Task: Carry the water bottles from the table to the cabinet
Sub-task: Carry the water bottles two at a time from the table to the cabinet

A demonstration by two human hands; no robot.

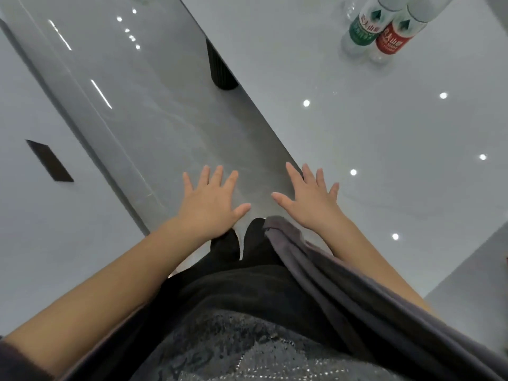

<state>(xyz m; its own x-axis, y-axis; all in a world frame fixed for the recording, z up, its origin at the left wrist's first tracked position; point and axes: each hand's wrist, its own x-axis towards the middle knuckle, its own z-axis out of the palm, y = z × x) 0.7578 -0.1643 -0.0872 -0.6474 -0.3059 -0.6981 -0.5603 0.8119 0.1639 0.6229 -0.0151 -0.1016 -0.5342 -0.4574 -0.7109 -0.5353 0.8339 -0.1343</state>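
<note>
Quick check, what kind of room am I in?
Probably a modern home dining area: a glossy white table holding a green-label bottle and a red-label bottle, a polished grey tile floor, and what looks like a white cabinet.

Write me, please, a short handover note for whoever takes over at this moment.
Left hand: open, fingers spread, holding nothing.
Right hand: the same.
Green-label bottle and red-label bottle stand side by side on the white table, out ahead of both hands.
Done: no bottle picked up yet.
To do: grasp both and carry them to the cabinet, probably the white unit on the left.
</note>
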